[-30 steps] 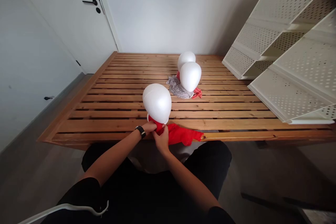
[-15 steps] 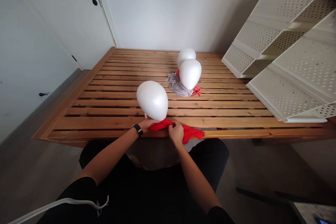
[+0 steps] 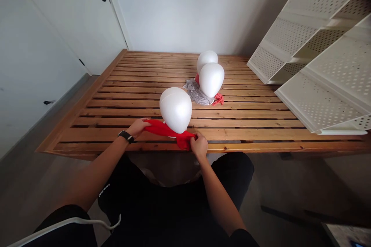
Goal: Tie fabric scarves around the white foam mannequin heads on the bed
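Now both hands are working at the near edge of the slatted wooden bed frame [image 3: 121, 96], and the red knitted cloth [image 3: 165, 130] is stretched between them, its long axis running left to right across the front of the nearest white foam egg-shaped head form [image 3: 175, 109]. The left hand [image 3: 138, 126], a black watch [image 3: 125, 136] on its wrist, is pinching the cloth's left end, fingers closed on the fabric just left of the form's base. The right hand [image 3: 199, 146] is clenching the bunched right end, low and a little nearer the body, just off the form's right side. So the cloth is lying tight against the front of the form's neck, passing under the bulge of the head, and both hands are sitting about equally near it, one on each flank. The form itself is standing upright on the slats between the two grips, and it is the one thing in the cloth's way. Farther back, well apart, two more white foam head forms [image 3: 211, 79] are standing together with a grey cloth [image 3: 195, 92] and a scrap of red fabric [image 3: 218, 99] heaped at their bases. Off to the right a white perforated metal shelf unit [image 3: 315, 58] is lying tilted over the frame's far corner.
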A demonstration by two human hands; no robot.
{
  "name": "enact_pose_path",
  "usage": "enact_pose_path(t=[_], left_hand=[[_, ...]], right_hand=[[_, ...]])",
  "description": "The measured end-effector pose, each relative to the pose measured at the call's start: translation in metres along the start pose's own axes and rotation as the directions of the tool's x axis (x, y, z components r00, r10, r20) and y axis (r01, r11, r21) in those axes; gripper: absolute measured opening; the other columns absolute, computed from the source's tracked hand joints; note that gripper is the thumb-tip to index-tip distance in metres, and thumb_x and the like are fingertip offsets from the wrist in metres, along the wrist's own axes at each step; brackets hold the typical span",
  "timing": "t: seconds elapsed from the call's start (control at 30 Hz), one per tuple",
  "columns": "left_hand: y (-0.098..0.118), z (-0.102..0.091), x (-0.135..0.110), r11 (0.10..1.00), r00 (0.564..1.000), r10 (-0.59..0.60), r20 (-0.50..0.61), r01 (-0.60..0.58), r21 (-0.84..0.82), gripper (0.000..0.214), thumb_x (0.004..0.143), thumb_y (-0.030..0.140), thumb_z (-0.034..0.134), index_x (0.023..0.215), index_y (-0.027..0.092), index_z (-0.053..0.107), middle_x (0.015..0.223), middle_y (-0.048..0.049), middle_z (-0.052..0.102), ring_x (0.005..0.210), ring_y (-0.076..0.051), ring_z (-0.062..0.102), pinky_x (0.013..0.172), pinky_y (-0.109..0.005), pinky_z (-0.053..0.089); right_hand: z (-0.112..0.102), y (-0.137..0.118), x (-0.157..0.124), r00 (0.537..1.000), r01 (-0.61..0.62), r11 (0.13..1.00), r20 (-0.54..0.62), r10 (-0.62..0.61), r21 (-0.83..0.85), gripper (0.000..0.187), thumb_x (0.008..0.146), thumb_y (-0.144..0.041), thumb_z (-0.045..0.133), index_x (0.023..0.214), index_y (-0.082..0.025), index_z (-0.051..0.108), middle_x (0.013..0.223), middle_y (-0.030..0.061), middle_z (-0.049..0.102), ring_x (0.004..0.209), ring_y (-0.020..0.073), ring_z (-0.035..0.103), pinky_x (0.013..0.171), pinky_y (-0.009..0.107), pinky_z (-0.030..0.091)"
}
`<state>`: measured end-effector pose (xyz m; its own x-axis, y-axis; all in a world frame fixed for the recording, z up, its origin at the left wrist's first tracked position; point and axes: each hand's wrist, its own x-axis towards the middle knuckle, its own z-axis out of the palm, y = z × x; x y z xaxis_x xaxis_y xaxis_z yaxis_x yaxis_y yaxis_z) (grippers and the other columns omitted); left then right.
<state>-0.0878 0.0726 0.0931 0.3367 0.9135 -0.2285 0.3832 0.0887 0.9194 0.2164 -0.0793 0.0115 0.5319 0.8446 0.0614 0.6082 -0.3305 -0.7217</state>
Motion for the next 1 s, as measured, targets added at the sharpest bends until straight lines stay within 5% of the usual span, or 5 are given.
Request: enact_pose_path(t=[0.23, 0.53, 0.73, 0.87, 1.0], left_hand=[[-0.021, -0.006, -0.018, 0.992, 0.99, 0.05, -0.135, -0.033, 0.126, 0.021, 0.076, 0.04, 0.07, 0.074, 0.021, 0.06, 0.062, -0.0047, 0.06, 0.069, -0.024, 0.063, 0.071, -0.033, 0.05], [-0.02, -0.035, -0.033, 0.841, 0.975, 0.208, -0.074, -0.14, 0.523, 0.023, 0.056, 0.016, 0.079, 0.069, 0.021, 0.061, 0.08, -0.0142, 0.067, 0.121, -0.045, 0.057, 0.123, -0.059, 0.018], [-0.024, 0.041, -0.053, 0.712, 0.914, 0.381, 0.138, -0.385, 0.588, 0.088, 0.061, 0.054, 0.093, 0.136, 0.018, 0.063, 0.142, -0.0209, 0.058, 0.138, -0.045, 0.046, 0.126, -0.058, 0.019], [-0.029, 0.106, -0.052, 0.696, 0.913, 0.406, -0.046, -0.276, 0.663, 0.07, 0.073, 0.054, 0.086, 0.127, 0.015, 0.064, 0.127, -0.0213, 0.063, 0.13, -0.043, 0.049, 0.125, -0.059, 0.021], [-0.039, 0.135, -0.046, 0.697, 0.892, 0.403, -0.203, -0.155, 0.7, 0.048, 0.083, 0.046, 0.077, 0.119, 0.017, 0.065, 0.113, -0.02, 0.067, 0.121, -0.041, 0.053, 0.125, -0.06, 0.019]], right_hand=[[0.001, -0.002, -0.001, 1.0, 0.018, 1.0, 0.021, -0.018, -0.006, 0.023, 0.088, -0.025, 0.056, 0.098, -0.02, 0.075, 0.093, 0.0113, 0.075, 0.093, 0.0297, 0.067, 0.093, 0.042, 0.048], [-0.001, -0.005, -0.008, 0.962, 0.209, 0.969, 0.149, -0.227, 0.133, 0.022, 0.086, -0.022, 0.063, 0.104, -0.023, 0.076, 0.101, 0.0096, 0.074, 0.102, 0.0301, 0.064, 0.104, 0.045, 0.047], [0.0, -0.009, -0.016, 0.912, 0.296, 0.926, 0.22, -0.347, 0.235, 0.036, 0.088, -0.037, 0.073, 0.122, -0.023, 0.069, 0.108, 0.0093, 0.071, 0.104, 0.0293, 0.064, 0.104, 0.047, 0.049], [0.004, -0.012, -0.017, 0.916, 0.329, 0.896, 0.129, -0.38, 0.299, 0.084, 0.08, -0.049, 0.084, 0.151, -0.022, 0.048, 0.133, 0.0155, 0.062, 0.124, 0.0345, 0.057, 0.112, 0.052, 0.046], [0.015, -0.025, -0.001, 0.915, 0.351, 0.851, 0.047, -0.4, 0.391, 0.104, 0.076, -0.056, 0.086, 0.159, -0.019, 0.035, 0.152, 0.0199, 0.047, 0.143, 0.0372, 0.045, 0.122, 0.056, 0.038]])
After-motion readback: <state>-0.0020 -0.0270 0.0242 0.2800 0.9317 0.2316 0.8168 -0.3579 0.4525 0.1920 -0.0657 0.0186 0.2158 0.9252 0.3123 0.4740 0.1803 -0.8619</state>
